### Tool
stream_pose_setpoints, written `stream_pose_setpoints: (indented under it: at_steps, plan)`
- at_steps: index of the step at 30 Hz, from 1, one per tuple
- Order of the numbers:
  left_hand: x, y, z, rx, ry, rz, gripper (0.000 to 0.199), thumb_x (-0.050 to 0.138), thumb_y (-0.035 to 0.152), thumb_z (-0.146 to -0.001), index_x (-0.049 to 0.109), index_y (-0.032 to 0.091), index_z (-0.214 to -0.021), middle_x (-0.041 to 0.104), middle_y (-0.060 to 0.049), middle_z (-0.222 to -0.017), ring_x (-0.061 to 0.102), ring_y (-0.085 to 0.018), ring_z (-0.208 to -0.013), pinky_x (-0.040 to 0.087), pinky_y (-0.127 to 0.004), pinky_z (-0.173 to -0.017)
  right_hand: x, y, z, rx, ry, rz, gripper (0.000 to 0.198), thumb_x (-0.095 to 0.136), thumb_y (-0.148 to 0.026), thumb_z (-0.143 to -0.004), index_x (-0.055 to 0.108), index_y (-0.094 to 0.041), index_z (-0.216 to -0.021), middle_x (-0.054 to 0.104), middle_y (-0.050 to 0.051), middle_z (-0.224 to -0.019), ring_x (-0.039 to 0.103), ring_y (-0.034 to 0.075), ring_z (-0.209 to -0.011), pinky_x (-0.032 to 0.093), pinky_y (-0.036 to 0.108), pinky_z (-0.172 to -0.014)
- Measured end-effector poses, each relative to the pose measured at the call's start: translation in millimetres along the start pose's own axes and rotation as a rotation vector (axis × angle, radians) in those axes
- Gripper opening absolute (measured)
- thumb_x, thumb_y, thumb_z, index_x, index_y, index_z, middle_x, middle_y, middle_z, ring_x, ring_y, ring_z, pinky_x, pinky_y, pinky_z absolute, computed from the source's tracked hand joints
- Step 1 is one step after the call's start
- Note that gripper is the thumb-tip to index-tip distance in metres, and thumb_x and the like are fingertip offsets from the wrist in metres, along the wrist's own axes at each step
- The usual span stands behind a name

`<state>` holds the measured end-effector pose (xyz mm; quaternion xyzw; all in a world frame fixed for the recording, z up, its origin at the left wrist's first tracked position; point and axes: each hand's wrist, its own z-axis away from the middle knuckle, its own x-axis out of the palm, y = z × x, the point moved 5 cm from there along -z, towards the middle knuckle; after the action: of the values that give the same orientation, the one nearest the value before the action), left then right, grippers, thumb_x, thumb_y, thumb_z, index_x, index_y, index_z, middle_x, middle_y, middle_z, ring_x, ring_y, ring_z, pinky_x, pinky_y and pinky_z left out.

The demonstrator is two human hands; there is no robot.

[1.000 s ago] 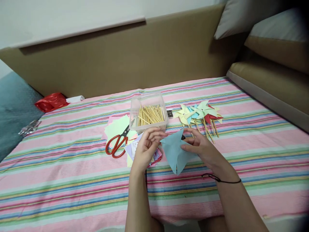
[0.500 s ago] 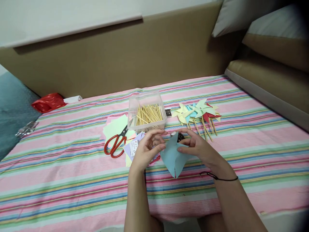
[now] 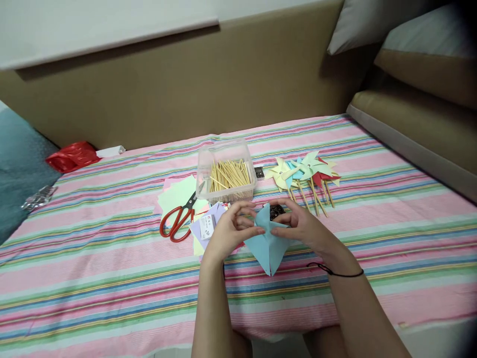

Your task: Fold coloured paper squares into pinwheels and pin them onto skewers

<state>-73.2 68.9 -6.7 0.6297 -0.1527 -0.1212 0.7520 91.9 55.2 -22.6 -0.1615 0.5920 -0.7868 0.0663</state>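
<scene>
A blue paper pinwheel piece (image 3: 269, 251), slit toward its corners and partly folded, is held above the striped cloth. My left hand (image 3: 237, 226) pinches its left side, thumb lying on the paper near the middle. On the other side, my right hand (image 3: 294, 223) grips it between thumb and fingers. Just behind the paper lies a dark heap of small items (image 3: 277, 212), partly hidden by the right fingers. Left of my left hand, a small white labelled box (image 3: 207, 226) rests on coloured paper sheets (image 3: 197, 243).
Red-handled scissors (image 3: 178, 222) lie on pale paper (image 3: 171, 196). Behind my hands stands a clear plastic box (image 3: 226, 194) of wooden sticks (image 3: 229, 175). Several finished pinwheels (image 3: 311, 166) lie to its right. A red plastic bag (image 3: 72, 157) is at the far left, cushions (image 3: 428, 54) at right.
My left thumb has moved right onto the blue paper, near the right thumb. The paper's upper flap is drawn in toward the middle.
</scene>
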Motion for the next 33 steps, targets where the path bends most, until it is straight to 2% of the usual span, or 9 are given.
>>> stream_pose_setpoints:
  at_steps: [7, 14, 22, 28, 33]
  plan:
    - [6, -3, -4, 0.0, 0.017, -0.056, 0.052, 0.081, 0.025, -0.061, 0.054, 0.018, -0.105, 0.062, -0.001, -0.079, 0.058, -0.011, -0.066, 0.044, -0.023, -0.06, 3, 1, -1, -0.033, 0.006, -0.001, 0.059, 0.077, -0.027, -0.068, 0.046, -0.024, -0.118, 0.07, -0.001, -0.074, 0.065, 0.017, -0.068, 0.046, 0.025, -0.06]
    - [11, 0, -4, -0.008, 0.047, -0.123, 0.045, 0.08, 0.026, -0.062, 0.056, 0.017, -0.1, 0.061, 0.003, -0.064, 0.051, -0.009, -0.056, 0.038, -0.02, -0.053, 3, 1, -2, -0.055, 0.008, -0.005, 0.057, 0.076, -0.026, -0.069, 0.046, -0.024, -0.117, 0.071, 0.0, -0.076, 0.066, 0.016, -0.069, 0.046, 0.024, -0.059]
    - [9, -4, -3, -0.032, 0.033, -0.151, 0.049, 0.08, 0.028, -0.062, 0.054, 0.017, -0.102, 0.061, 0.003, -0.062, 0.051, -0.01, -0.055, 0.036, -0.02, -0.051, 3, 2, -2, -0.064, 0.004, 0.013, 0.056, 0.075, -0.025, -0.071, 0.046, -0.025, -0.119, 0.071, 0.0, -0.077, 0.067, 0.017, -0.071, 0.047, 0.024, -0.059]
    - [9, -4, -4, -0.024, 0.078, -0.17, 0.043, 0.077, 0.031, -0.065, 0.054, 0.018, -0.098, 0.052, 0.006, -0.054, 0.044, -0.008, -0.05, 0.03, -0.019, -0.047, 3, 2, -2, -0.061, 0.017, 0.022, 0.056, 0.075, -0.025, -0.07, 0.046, -0.025, -0.117, 0.071, 0.001, -0.078, 0.067, 0.017, -0.072, 0.049, 0.025, -0.06]
    - [7, -7, -6, -0.01, 0.1, -0.176, 0.04, 0.077, 0.032, -0.065, 0.054, 0.019, -0.095, 0.052, 0.006, -0.054, 0.045, -0.008, -0.05, 0.031, -0.019, -0.047, 3, 1, -2, -0.06, 0.025, 0.024, 0.056, 0.076, -0.026, -0.071, 0.046, -0.025, -0.118, 0.072, 0.002, -0.079, 0.068, 0.018, -0.072, 0.05, 0.027, -0.06]
